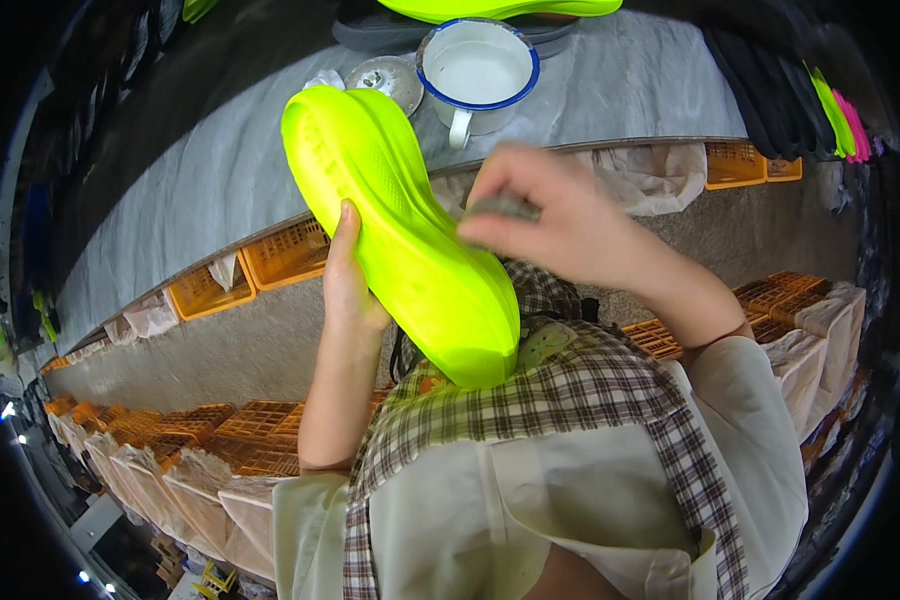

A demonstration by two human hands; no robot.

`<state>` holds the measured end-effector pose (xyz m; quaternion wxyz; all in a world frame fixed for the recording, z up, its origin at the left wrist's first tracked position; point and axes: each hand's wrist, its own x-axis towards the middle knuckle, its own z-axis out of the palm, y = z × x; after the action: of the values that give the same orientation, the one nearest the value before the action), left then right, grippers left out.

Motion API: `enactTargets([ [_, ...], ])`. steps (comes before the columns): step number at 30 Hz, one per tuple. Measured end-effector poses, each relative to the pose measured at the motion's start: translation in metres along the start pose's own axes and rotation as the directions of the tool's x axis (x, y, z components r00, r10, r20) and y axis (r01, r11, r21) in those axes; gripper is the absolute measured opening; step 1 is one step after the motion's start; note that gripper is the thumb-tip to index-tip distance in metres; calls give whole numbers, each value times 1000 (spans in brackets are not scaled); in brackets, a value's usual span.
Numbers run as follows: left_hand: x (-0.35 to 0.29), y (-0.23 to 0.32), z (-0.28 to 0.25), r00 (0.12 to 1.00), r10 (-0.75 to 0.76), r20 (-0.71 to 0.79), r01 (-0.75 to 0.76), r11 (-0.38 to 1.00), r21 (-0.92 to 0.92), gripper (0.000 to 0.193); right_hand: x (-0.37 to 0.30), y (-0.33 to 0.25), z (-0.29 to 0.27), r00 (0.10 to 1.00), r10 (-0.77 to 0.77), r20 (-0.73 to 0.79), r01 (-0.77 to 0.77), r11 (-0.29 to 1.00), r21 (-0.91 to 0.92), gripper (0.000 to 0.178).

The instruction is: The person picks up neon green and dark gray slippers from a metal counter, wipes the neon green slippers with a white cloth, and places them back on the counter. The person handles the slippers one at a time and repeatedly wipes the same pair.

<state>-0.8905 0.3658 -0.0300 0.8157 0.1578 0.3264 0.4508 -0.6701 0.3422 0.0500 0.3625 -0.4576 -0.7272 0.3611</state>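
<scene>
A neon yellow shoe sole (410, 250) stands tilted in front of me, its lower end against my checked apron (570, 385). My left hand (350, 280) is closed on its left edge, thumb on the near face. Just right of the sole, my right hand (545, 215) is smeared by motion. Its fingers pinch a small greyish pad (505, 207), too blurred to tell its exact kind. Whether the pad touches the sole I cannot tell. Beyond the sole, a white enamel mug (478, 70) with a blue rim sits on the grey table.
Left of the mug lies a small round metal dish (385, 82). More neon yellow soles (500, 8) and dark ones lie at the table's (210, 170) far side. Black, yellow and pink soles (828, 110) stand at the right. Orange crates (285, 255) sit under the table and behind me.
</scene>
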Motion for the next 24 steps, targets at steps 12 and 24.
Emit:
enactTargets([
  [12,0,3,-24,992,74,106,-55,983,-173,51,-23,20,22,976,123,179,-173,940,294,23],
  [24,2,9,-23,990,125,66,-119,989,-91,46,-12,37,30,905,144,-400,-17,953,304,22],
])
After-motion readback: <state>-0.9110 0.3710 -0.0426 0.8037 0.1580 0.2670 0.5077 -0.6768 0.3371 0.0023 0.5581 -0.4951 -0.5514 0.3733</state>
